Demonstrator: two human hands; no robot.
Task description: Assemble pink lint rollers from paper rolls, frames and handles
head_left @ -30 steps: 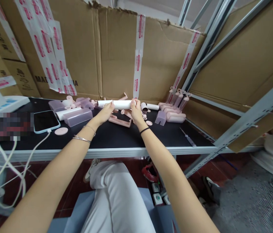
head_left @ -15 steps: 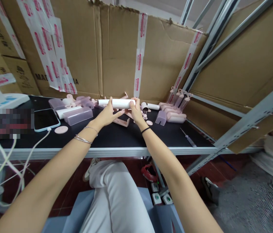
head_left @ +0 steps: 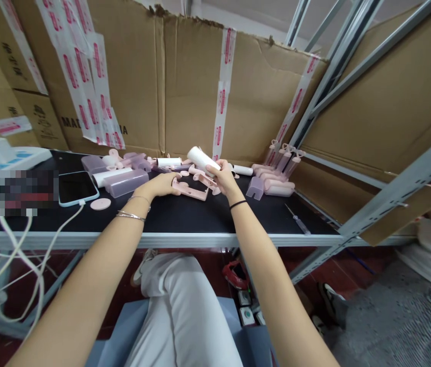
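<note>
My right hand grips the lower right end of a white cylindrical roll, which tilts up to the left above the table. Lower and to the left, my left hand has its fingers closed at the left end of a pink plastic frame; they partly hide that end. The frame rests on or just above the black tabletop. Around both hands lie small pink parts and another white roll.
Translucent purple covers lie at left, near a phone with a cable and a pink disc. Pink-handled pieces are stacked at right, beyond a screwdriver. Cardboard walls the back; another person is at right.
My left hand has let go of the white roll and moved down to the pink frame. My right hand keeps the roll, now tilted instead of level.
</note>
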